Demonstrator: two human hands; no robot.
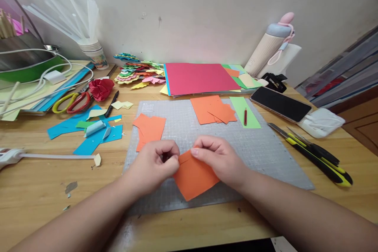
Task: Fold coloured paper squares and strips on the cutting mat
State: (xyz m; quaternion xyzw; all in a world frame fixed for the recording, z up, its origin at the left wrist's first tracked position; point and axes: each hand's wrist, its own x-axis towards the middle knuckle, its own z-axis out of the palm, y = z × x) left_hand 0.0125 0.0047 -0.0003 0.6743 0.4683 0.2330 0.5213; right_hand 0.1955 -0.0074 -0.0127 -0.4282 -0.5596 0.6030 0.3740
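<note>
Between my hands is a square of orange paper (196, 177), tilted, with a short line or slit near its upper edge. My left hand (161, 161) pinches its upper left corner between thumb and finger. At the top right edge, my right hand (220, 157) grips the sheet with the thumb on top. Below lies a grey cutting mat (251, 153). Cut orange paper scraps (150, 128) rest on the mat just beyond my left hand. More orange pieces (211, 110) are stacked at its far edge, beside a green paper strip (238, 112) with a short pencil (245, 117) on it.
Right of the mat lie a yellow-black utility knife (315, 157), a phone (280, 103) and a white case (321, 122). Blue scraps (91, 134), scissors (73, 100) and a glue gun (10, 155) are at left. Red paper (201, 78) and a bottle (268, 45) stand behind.
</note>
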